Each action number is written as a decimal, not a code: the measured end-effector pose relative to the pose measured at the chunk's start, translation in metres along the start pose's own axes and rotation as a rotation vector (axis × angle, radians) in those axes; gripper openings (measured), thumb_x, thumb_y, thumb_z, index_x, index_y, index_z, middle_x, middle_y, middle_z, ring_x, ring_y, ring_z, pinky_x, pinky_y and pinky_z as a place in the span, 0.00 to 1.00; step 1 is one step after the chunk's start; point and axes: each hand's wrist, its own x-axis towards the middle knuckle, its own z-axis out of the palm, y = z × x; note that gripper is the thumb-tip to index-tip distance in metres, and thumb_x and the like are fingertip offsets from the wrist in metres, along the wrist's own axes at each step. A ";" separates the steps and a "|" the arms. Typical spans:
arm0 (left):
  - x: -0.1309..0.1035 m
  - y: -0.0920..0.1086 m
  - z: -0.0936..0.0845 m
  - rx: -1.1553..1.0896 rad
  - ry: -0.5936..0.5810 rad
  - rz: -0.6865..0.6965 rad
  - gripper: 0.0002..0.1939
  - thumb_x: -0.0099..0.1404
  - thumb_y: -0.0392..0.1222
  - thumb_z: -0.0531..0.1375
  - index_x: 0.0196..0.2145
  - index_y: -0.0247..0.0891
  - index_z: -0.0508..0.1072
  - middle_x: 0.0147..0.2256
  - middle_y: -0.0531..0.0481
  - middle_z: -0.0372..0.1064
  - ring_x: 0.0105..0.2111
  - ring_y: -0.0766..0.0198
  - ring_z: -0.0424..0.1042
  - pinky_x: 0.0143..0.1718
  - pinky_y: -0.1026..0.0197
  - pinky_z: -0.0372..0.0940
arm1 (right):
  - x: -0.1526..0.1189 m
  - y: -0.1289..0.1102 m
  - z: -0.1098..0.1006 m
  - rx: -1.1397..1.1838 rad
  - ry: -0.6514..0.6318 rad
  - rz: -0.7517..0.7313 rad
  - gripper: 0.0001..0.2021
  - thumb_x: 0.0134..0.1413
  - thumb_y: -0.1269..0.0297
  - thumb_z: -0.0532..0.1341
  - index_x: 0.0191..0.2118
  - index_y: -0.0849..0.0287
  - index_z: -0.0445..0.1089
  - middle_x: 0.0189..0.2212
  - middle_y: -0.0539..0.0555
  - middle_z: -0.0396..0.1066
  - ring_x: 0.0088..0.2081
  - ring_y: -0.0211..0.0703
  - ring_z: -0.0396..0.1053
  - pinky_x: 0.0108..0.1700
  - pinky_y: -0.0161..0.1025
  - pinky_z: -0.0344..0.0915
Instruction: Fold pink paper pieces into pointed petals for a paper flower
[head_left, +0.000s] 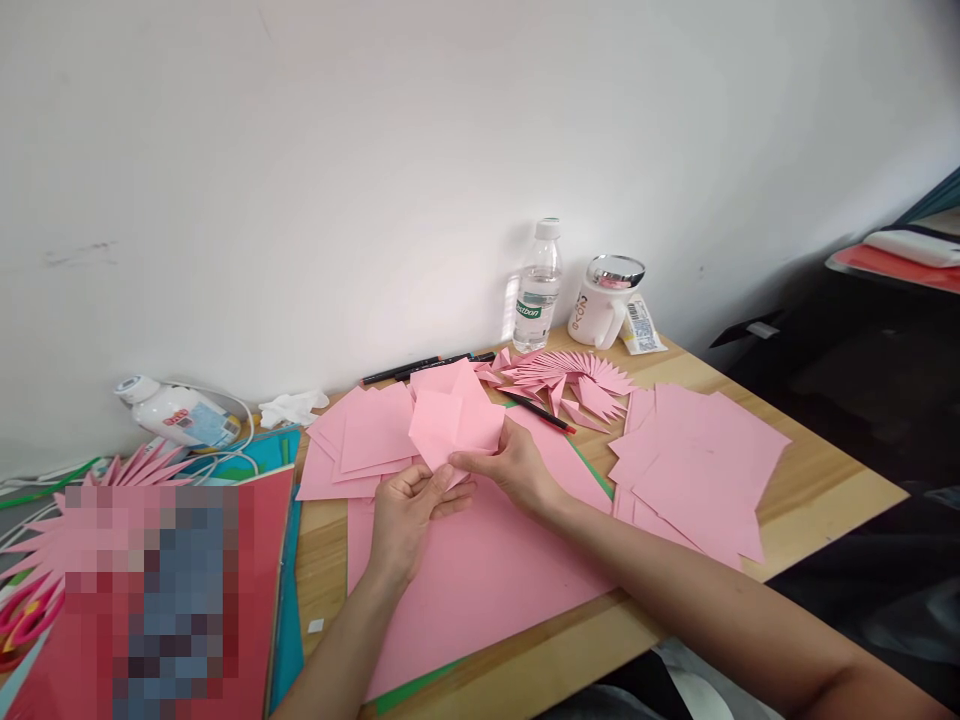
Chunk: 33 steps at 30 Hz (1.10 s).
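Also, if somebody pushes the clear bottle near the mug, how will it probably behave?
The clear bottle would likely tip if pushed near its cap, since it stands tall and narrow. The wall close behind might stop a backward fall. Its thin-looking plastic may give a little when squeezed.

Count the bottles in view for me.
2: a clear bottle standing by the wall, left of the mug, and a white bottle lying at left. Others may be hidden.

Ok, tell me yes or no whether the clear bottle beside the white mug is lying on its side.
No, the clear bottle stands upright by the wall, its cap at the top.
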 end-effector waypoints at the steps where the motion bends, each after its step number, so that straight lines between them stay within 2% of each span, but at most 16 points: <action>1: 0.000 0.001 -0.001 0.009 -0.015 -0.006 0.12 0.49 0.43 0.67 0.26 0.31 0.73 0.25 0.48 0.74 0.32 0.51 0.76 0.37 0.51 0.70 | 0.000 0.000 0.000 -0.007 0.001 -0.001 0.22 0.37 0.64 0.67 0.42 0.63 0.65 0.40 0.57 0.72 0.41 0.49 0.70 0.41 0.43 0.67; 6: 0.001 0.007 -0.006 0.081 -0.102 -0.061 0.13 0.51 0.45 0.65 0.27 0.31 0.72 0.28 0.43 0.76 0.34 0.50 0.76 0.36 0.51 0.70 | 0.001 0.000 -0.001 -0.024 0.009 0.008 0.24 0.36 0.65 0.67 0.43 0.63 0.64 0.41 0.58 0.72 0.42 0.50 0.69 0.41 0.42 0.67; 11: 0.000 0.011 -0.007 0.147 -0.140 -0.117 0.17 0.49 0.44 0.67 0.34 0.30 0.73 0.32 0.40 0.77 0.33 0.52 0.76 0.34 0.55 0.70 | 0.002 0.002 -0.002 -0.018 -0.005 0.003 0.24 0.36 0.65 0.67 0.43 0.62 0.64 0.42 0.57 0.72 0.43 0.50 0.69 0.42 0.42 0.66; 26: 0.001 0.005 -0.007 0.127 -0.131 -0.093 0.15 0.50 0.42 0.66 0.34 0.29 0.73 0.31 0.39 0.77 0.31 0.55 0.76 0.35 0.56 0.71 | 0.003 -0.001 -0.001 0.125 -0.099 0.071 0.23 0.33 0.65 0.69 0.41 0.61 0.66 0.40 0.56 0.72 0.41 0.48 0.69 0.42 0.42 0.66; 33: 0.002 0.006 -0.008 0.141 -0.045 -0.021 0.17 0.50 0.43 0.66 0.35 0.28 0.73 0.30 0.40 0.77 0.33 0.53 0.76 0.36 0.55 0.71 | 0.006 -0.007 -0.006 0.078 -0.222 0.128 0.24 0.29 0.64 0.71 0.38 0.61 0.65 0.30 0.52 0.73 0.33 0.44 0.70 0.35 0.39 0.66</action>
